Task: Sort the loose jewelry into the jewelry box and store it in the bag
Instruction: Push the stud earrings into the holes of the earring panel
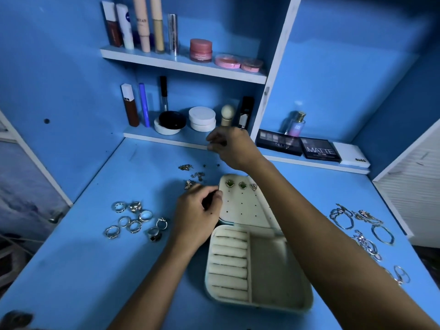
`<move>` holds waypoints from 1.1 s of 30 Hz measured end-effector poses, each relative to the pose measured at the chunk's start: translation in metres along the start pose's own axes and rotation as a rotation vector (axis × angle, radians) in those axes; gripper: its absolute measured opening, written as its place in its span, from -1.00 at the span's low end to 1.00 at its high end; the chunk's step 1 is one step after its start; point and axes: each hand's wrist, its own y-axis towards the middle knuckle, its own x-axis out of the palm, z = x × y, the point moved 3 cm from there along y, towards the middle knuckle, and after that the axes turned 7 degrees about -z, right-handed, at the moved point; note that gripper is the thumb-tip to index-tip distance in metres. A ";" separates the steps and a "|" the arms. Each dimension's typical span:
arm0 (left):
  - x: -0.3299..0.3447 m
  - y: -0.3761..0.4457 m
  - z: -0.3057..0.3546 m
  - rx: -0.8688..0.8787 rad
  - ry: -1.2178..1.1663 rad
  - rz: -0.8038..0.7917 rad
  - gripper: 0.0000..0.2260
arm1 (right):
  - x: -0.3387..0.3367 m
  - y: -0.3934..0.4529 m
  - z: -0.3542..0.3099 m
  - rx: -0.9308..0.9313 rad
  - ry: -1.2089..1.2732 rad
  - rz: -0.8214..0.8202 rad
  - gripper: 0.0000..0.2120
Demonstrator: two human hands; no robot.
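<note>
The left hand (198, 214) pinches the left edge of the cream jewelry box's perforated earring panel (242, 206), apparently steadying it for pinning. The right hand (228, 146), raised towards the blue desk's (83, 270) back edge, has fingertips drawn together, seemingly on something small; I cannot tell what. Loose earrings (192, 176) lie between the hands, silver rings (135, 220) towards the left edge, bracelets (362, 225) along the right edge.
</note>
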 end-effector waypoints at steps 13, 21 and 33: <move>0.000 -0.002 -0.003 0.005 -0.001 -0.024 -0.89 | -0.056 -0.096 0.019 0.051 0.168 0.256 -0.89; 0.001 -0.003 -0.004 -0.023 0.005 -0.032 -0.88 | -0.064 -0.160 0.058 0.183 0.230 0.408 -0.84; -0.001 -0.005 -0.001 -0.058 -0.008 -0.049 -0.86 | -0.047 -0.194 0.077 0.188 0.274 0.407 -0.74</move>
